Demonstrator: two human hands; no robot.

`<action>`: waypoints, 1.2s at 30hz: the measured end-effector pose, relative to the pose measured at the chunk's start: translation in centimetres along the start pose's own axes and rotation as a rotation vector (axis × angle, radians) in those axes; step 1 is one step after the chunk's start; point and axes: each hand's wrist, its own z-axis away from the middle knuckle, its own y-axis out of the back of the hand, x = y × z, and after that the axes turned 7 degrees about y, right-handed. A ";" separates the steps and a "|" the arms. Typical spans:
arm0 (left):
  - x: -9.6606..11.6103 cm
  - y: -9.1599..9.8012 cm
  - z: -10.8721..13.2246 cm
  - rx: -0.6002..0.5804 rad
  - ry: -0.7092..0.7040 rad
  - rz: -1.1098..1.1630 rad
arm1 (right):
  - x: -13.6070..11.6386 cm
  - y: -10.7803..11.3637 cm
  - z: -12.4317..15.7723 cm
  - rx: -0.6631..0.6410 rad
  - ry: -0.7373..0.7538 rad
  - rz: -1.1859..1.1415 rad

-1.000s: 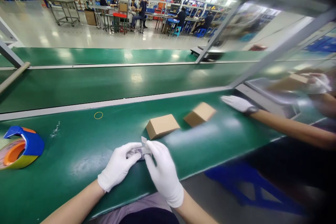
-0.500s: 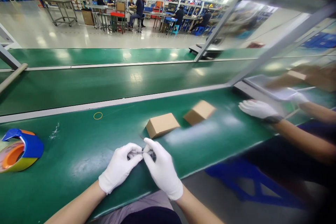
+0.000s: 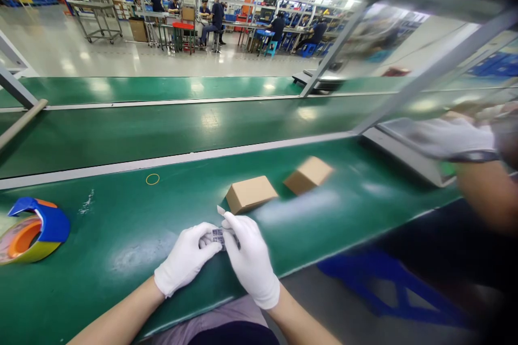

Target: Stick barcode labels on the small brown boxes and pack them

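Note:
Both my hands wear white gloves and meet over the near edge of the green table (image 3: 121,237). My left hand (image 3: 186,262) and my right hand (image 3: 250,259) pinch the same small flat printed label (image 3: 219,235) between their fingertips, with a pale tab sticking up at its far end. Two closed brown cardboard boxes lie just beyond: the nearer box (image 3: 251,193) right past my fingers, the farther box (image 3: 308,174) to its right.
A blue, orange and yellow tape dispenser (image 3: 30,230) sits at the left edge. A yellow rubber band (image 3: 152,179) lies on the table. A co-worker's gloved hand (image 3: 449,139) reaches in at the right. A green conveyor (image 3: 162,129) runs behind.
My hands stayed together over the label, turning it so its printed face shows again. The co-worker's gloved hand drew back from the table to the right and rose.

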 end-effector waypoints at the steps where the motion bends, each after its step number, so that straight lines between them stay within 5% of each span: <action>1: 0.0 0.0 0.0 0.000 0.000 0.007 | 0.0 0.0 0.0 0.003 0.015 0.007; 15: 0.6 0.6 -0.4 -0.087 0.145 0.488 | -0.5 -0.3 1.3 0.041 0.181 -0.012; 19: 1.9 1.8 -0.6 -0.042 0.077 0.423 | 2.1 4.7 -0.5 0.108 0.188 0.047; 25: 2.3 5.1 -1.0 0.146 0.109 0.251 | 15.5 16.9 -8.8 0.228 -0.118 0.373; 28: 1.5 6.4 -1.4 0.222 0.131 0.190 | 20.1 20.2 -11.0 0.160 -0.259 0.374; 32: 1.1 6.9 -1.6 0.268 0.161 0.170 | 20.2 20.8 -9.2 0.029 -0.372 0.293; 36: 1.6 6.7 -1.5 0.276 0.143 0.231 | 15.6 18.9 -4.2 -0.084 -0.381 0.205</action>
